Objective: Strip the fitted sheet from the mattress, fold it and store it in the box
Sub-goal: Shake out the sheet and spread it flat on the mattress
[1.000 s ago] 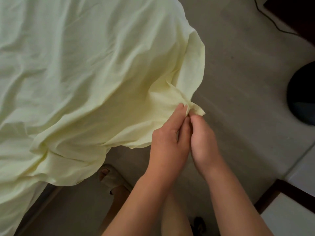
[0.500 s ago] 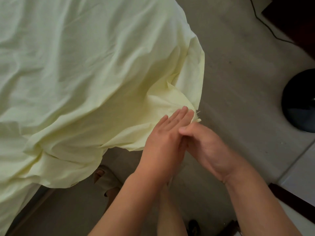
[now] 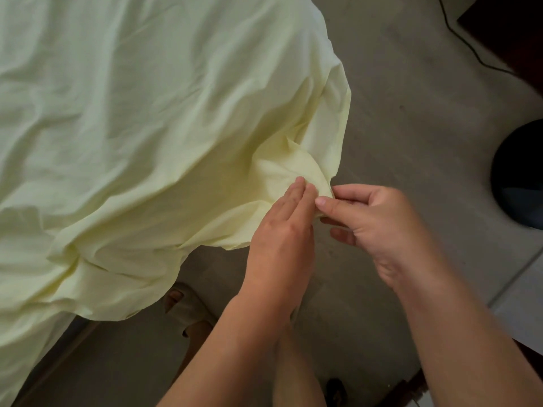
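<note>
My right hand (image 3: 379, 227) pinches a corner of the sheet (image 3: 147, 127), thumb and fingers (image 3: 326, 202) closed on the cloth so it can't slip. My left hand (image 3: 279, 230) lies flat against the same corner, fingers straight and together, steadying the fold I think I am lining up. The rest of the sheet drapes loose over the bed, hanging toward the floor (image 3: 411, 127).

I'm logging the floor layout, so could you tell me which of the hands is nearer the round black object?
Right. The right hand is beside the round black object, with bare floor between; the left hand is farther away.
</note>
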